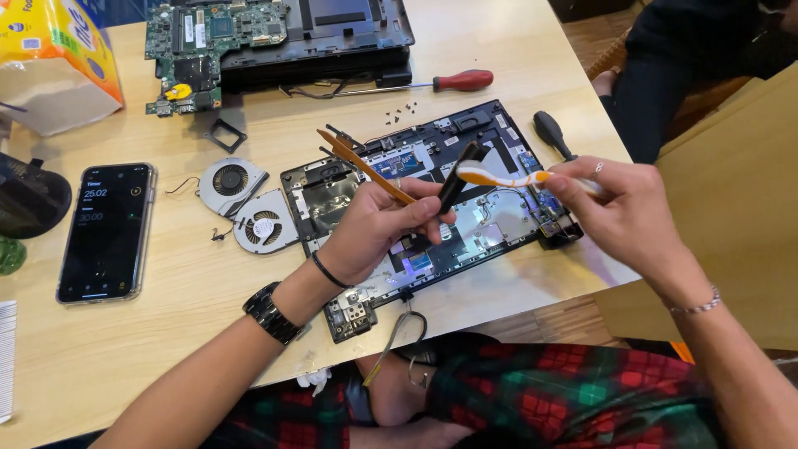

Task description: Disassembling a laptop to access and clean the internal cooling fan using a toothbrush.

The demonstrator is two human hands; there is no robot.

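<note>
The left hand (378,229) is closed around a thin black stick-shaped part (459,176), which stands up from the fingers and leans toward the right. This hand is over the middle of the open laptop base (490,229), which lies near the front edge of the wooden table (166,333), at its right side. The right hand (619,212) is closed on the handle of an orange and white toothbrush (499,177). The brush head reaches to the left and touches the top of the black part, so the brush lies between both hands, just above the base. An orange flat cable (362,165) rises behind the left hand. Two round fans (249,204) lie just left of the base, and a phone (106,231) lies toward the left edge. A red-handled screwdriver (453,81) is farther back.
</note>
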